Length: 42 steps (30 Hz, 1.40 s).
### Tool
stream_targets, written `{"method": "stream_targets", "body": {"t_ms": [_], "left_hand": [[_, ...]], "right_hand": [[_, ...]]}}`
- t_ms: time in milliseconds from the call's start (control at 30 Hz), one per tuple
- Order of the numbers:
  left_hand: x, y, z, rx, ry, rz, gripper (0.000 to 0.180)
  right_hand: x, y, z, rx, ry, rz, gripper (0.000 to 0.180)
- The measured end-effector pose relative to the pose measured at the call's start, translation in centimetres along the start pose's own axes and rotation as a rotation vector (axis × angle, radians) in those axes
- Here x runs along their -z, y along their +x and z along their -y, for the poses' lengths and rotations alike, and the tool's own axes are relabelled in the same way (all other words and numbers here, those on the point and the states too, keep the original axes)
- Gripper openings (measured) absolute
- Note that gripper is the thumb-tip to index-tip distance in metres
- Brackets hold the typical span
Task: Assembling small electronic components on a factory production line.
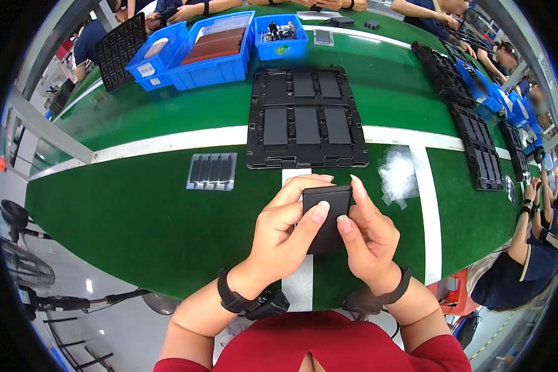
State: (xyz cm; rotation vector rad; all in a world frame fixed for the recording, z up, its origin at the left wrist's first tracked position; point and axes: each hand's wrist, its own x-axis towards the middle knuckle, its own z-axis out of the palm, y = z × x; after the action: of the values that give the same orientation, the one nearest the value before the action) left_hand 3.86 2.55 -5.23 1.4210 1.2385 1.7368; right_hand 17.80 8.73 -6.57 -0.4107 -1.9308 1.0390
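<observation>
Toward the near edge of the green-topped table (pixel 136 229), the left hand (pixel 278 234) pinched a flat black rectangular case (pixel 328 234) with the right hand (pixel 373 240), apparently a checking step whose next move called for even grip.

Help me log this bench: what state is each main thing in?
Black slab, held between both hands
Left hand, closed on slab
Right hand, closed on slab
Central black tray, flat, holding dark pieces
Clear sheets, loosely overlapping
Left blue bin, open
Middle blue bin, open, loaded
Right blue bin, open, loaded
Far-left black tray, tilted up
</observation>
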Motion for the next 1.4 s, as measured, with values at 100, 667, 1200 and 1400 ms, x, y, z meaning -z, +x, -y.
{"method": "stream_targets", "body": {"t_ms": [100,667,1200,1400], "left_hand": [[0.1,-0.2,0.1,0.059,-0.035,0.003,0.019],[0.5,0.0,0.8,-0.071,0.043,0.061,0.017],[0.5,0.4,0.4,0.530,-0.773,0.030,0.048],[0.5,0.7,0.5,0.510,-0.667,0.096,0.064]], "right_hand": [[-1.1,0.2,0.2,-0.058,0.297,-0.086,0.060],[-0.9,-0.1,-0.2,-0.064,0.277,-0.042,0.055],[-1.6,0.2,0.5,-0.670,0.644,-0.061,0.013],[-1.1,0.0,0.5,-0.549,0.499,-0.003,0.011]]}}
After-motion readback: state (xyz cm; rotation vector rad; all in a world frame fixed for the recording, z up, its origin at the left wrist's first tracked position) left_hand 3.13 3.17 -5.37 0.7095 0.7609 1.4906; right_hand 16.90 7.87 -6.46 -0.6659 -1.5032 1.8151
